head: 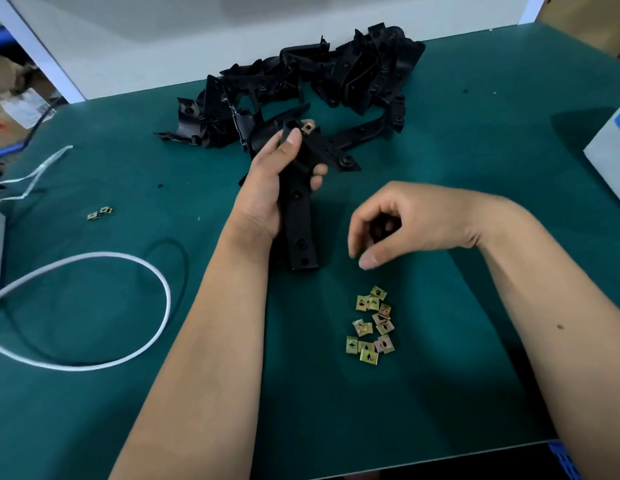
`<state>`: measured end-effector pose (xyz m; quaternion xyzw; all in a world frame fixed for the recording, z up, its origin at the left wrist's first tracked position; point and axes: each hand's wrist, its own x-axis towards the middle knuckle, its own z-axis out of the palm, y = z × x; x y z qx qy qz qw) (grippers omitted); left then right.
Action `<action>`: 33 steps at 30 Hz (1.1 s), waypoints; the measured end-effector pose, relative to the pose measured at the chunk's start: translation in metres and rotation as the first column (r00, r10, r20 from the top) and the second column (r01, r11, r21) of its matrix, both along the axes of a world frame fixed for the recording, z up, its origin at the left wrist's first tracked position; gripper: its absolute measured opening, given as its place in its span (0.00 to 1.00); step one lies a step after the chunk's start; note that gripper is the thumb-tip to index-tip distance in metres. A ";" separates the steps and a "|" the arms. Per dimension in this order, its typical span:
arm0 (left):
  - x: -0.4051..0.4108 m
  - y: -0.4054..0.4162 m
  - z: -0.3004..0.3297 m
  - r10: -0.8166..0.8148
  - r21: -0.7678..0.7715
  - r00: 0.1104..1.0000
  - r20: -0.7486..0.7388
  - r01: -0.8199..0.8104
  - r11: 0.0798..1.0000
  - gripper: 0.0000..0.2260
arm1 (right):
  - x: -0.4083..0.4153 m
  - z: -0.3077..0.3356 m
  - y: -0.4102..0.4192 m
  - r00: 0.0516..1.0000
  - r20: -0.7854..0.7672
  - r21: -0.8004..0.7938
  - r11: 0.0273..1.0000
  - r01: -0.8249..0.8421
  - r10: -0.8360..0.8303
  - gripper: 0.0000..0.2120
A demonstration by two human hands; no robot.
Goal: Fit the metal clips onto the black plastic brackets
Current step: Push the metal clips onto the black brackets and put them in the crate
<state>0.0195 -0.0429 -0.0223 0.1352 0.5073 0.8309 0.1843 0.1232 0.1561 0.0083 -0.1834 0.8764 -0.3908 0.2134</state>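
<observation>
- Forearms fill the near edge of my view, both reaching out over the green table (475, 140); I note them first as closest to the camera.
- Table: a green mat carries all the work, with a white cable (128, 258) looped at the left and a pale box (610, 147) at the right edge.
- Bracket pile (301, 88): a heap of black plastic brackets lies at the far side against the white wall, well apart from the clips.
- Held bracket (300, 209): my left hand (267, 188) is wrapped around one long black bracket, thumb pressed near its top end, where one metal clip (307, 126) already sits.
- Right hand (395, 223): it hovers just above the clip pile, fingers loosely curled; I see nothing held in it, though the hollow of the palm is dark.
- Clip pile (371, 327): roughly a dozen brass-coloured clips lie loose on the mat near me, between the forearms.
- Stray clips (100, 213): two lie off to the left.
- Step in hand, as I judge it: one clip fitted, next clip being fetched.
- Next move calls for pinching a single clip from the pile, turning its open side toward the bracket edge, and pushing it over a hole.
</observation>
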 end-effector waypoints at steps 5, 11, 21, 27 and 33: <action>0.000 -0.003 0.000 0.015 0.047 0.997 0.072 -0.019 0.999 0.09 | 0.004 0.004 -0.024 0.987 0.001 0.183 0.971 -0.157 0.159 0.09; 0.003 -0.003 0.000 -0.032 0.045 0.997 0.075 0.029 0.999 0.09 | 0.007 0.003 -0.032 0.983 0.024 0.226 0.957 -0.183 0.183 0.08; 0.005 -0.003 -0.002 -0.063 0.030 0.998 0.009 0.062 0.998 0.09 | 0.001 -0.002 -0.016 0.999 -0.009 -0.153 0.988 -0.034 0.033 0.02; 0.005 -0.006 -0.001 -0.097 0.032 0.994 -0.042 0.099 0.995 0.25 | -0.009 -0.016 -0.008 0.945 0.017 -0.349 0.884 0.312 -0.327 0.07; 0.006 -0.005 0.002 -0.101 0.076 0.995 -0.004 0.101 0.992 0.17 | -0.015 -0.020 -0.003 0.794 0.218 -0.585 0.575 0.572 -0.567 0.10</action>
